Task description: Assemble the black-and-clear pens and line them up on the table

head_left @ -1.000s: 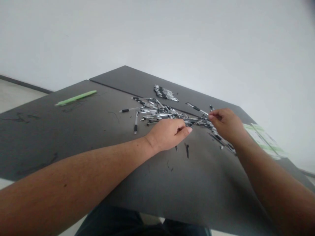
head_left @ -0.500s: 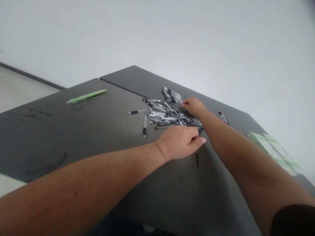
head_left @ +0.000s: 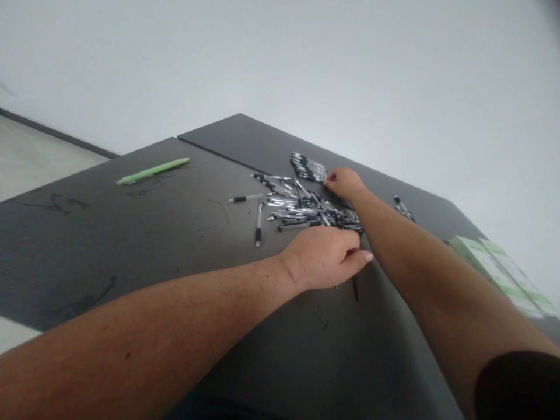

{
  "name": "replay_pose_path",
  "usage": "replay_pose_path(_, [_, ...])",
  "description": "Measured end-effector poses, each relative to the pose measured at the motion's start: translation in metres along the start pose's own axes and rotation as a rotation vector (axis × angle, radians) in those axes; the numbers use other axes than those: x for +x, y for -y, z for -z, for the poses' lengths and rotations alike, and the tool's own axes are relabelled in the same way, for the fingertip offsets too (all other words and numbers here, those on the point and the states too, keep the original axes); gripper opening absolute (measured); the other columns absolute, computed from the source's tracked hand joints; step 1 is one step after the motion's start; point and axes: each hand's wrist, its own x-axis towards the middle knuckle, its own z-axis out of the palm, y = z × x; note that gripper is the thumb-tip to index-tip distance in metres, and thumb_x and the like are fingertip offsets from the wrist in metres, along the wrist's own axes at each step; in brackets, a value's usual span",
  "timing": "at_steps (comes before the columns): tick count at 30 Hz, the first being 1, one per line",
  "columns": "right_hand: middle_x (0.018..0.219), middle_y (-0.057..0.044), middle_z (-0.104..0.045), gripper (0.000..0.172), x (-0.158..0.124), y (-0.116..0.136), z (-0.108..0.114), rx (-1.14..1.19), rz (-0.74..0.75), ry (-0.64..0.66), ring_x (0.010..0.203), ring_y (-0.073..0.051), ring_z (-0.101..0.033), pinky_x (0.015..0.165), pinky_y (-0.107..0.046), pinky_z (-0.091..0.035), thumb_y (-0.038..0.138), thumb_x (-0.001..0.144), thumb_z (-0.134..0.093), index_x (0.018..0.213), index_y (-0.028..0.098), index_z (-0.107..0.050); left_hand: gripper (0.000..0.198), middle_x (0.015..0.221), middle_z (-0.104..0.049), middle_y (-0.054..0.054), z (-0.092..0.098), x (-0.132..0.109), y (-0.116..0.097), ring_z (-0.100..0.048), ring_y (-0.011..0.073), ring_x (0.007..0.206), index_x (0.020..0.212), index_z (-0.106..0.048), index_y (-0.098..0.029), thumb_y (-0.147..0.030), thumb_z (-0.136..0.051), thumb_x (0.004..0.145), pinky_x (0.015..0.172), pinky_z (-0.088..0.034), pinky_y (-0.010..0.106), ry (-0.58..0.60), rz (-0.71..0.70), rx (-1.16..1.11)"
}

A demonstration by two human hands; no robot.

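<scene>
We are curling our left hand (head_left: 324,256) by the near side of the messy pile of pens (head_left: 291,204), lying on the desk (head_left: 175,233). Our right hand (head_left: 345,183) is keeping thumb and finger close together beside the neat row of pens (head_left: 308,168) (we cannot tell if either is pinching one).

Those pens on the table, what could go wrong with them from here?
The right hand is at one end of the neat row, so a small nudge might skew it. The loose pile lies close beside that row, so pens could get mixed. The left hand hides part of the pile, so a pen there might be missed.
</scene>
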Motion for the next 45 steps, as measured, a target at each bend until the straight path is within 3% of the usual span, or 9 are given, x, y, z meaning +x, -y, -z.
replay_pose_path(9, [0.119, -0.018, -0.088, 0.021, -0.003, 0.009, -0.001, 0.030, 0.003, -0.029, 0.105, -0.029, -0.077, 0.097, -0.037, -0.059, 0.031, 0.103, -0.076, 0.113, 0.017, -0.087, 0.043, 0.084, -0.077, 0.006, 0.001, 0.001, 0.000, -0.071, 0.0248, 0.080, 0.082, -0.062, -0.024, -0.052, -0.060, 0.114, 0.068, -0.041, 0.040, 0.029, 0.011, 0.012])
replay_pose_path(14, [0.120, -0.017, -0.088, 0.027, -0.029, -0.004, 0.023, 0.051, 0.014, -0.109, 0.108, -0.030, -0.077, 0.097, -0.037, -0.058, 0.031, 0.104, -0.069, 0.115, 0.016, -0.088, 0.042, 0.081, -0.076, 0.005, 0.000, 0.000, 0.001, -0.070, 0.0235, 0.077, 0.081, -0.063, -0.024, -0.050, -0.060, 0.114, 0.066, -0.039, 0.039, 0.008, 0.004, 0.021])
replay_pose_path(17, [0.122, -0.017, -0.088, 0.033, -0.064, -0.024, 0.044, 0.063, 0.002, -0.173, 0.110, -0.031, -0.078, 0.099, -0.039, -0.059, 0.031, 0.105, -0.062, 0.121, 0.016, -0.087, 0.042, 0.077, -0.072, 0.003, -0.001, 0.000, 0.002, -0.066, 0.0221, 0.072, 0.079, -0.061, -0.024, -0.049, -0.062, 0.113, 0.065, -0.036, 0.039, -0.010, -0.011, 0.011])
replay_pose_path(21, [0.108, -0.014, -0.089, 0.031, -0.135, -0.058, 0.064, 0.153, -0.061, -0.250, 0.094, -0.031, -0.079, 0.089, -0.043, -0.062, 0.038, 0.101, -0.065, 0.116, 0.021, -0.087, 0.041, 0.073, -0.069, 0.001, -0.002, 0.000, 0.004, -0.061, 0.0195, 0.068, 0.076, -0.059, -0.024, -0.044, -0.064, 0.110, 0.065, -0.035, 0.036, -0.014, -0.014, -0.015])
replay_pose_path(26, [0.093, -0.008, -0.086, 0.028, -0.225, -0.094, 0.080, 0.226, -0.154, -0.233, 0.084, -0.029, -0.078, 0.080, -0.042, -0.061, 0.043, 0.096, -0.070, 0.110, 0.025, -0.087, 0.036, 0.069, -0.063, -0.001, -0.002, 0.000, 0.006, -0.057, 0.0180, 0.068, 0.076, -0.060, -0.023, -0.041, -0.064, 0.107, 0.068, -0.034, 0.034, -0.029, -0.013, -0.043])
replay_pose_path(30, [0.092, -0.008, -0.085, 0.030, -0.269, -0.112, 0.085, 0.264, -0.184, -0.264, 0.083, -0.029, -0.077, 0.075, -0.041, -0.059, 0.048, 0.095, -0.070, 0.109, 0.027, -0.087, 0.038, 0.066, -0.059, -0.002, -0.001, 0.000, 0.007, -0.054, 0.0168, 0.065, 0.072, -0.055, -0.023, -0.039, -0.063, 0.106, 0.067, -0.034, 0.033, -0.046, -0.029, -0.038])
replay_pose_path(34, [0.095, -0.010, -0.086, 0.031, -0.283, -0.124, 0.072, 0.289, -0.247, -0.331, 0.083, -0.029, -0.077, 0.077, -0.042, -0.059, 0.045, 0.095, -0.068, 0.110, 0.025, -0.085, 0.034, 0.072, -0.066, -0.001, 0.001, -0.002, 0.009, -0.059, 0.0169, 0.068, 0.076, -0.061, -0.023, -0.040, -0.062, 0.105, 0.069, -0.037, 0.032, -0.018, -0.039, 0.003])
replay_pose_path(38, [0.095, -0.010, -0.086, 0.031, -0.283, -0.138, 0.057, 0.273, -0.263, -0.312, 0.084, -0.029, -0.077, 0.081, -0.042, -0.059, 0.041, 0.095, -0.066, 0.110, 0.023, -0.086, 0.034, 0.072, -0.068, -0.001, 0.003, -0.002, 0.010, -0.061, 0.0167, 0.069, 0.077, -0.065, -0.023, -0.042, -0.060, 0.105, 0.069, -0.038, 0.031, -0.014, -0.057, 0.034])
replay_pose_path(45, [0.100, -0.010, -0.088, 0.033, -0.283, -0.157, 0.061, 0.211, -0.253, -0.319, 0.091, -0.029, -0.079, 0.085, -0.042, -0.059, 0.039, 0.098, -0.065, 0.116, 0.024, -0.088, 0.035, 0.071, -0.071, -0.001, 0.006, 0.000, 0.011, -0.064, 0.0166, 0.067, 0.079, -0.069, -0.022, -0.045, -0.060, 0.104, 0.066, -0.040, 0.030, -0.020, -0.080, 0.097])
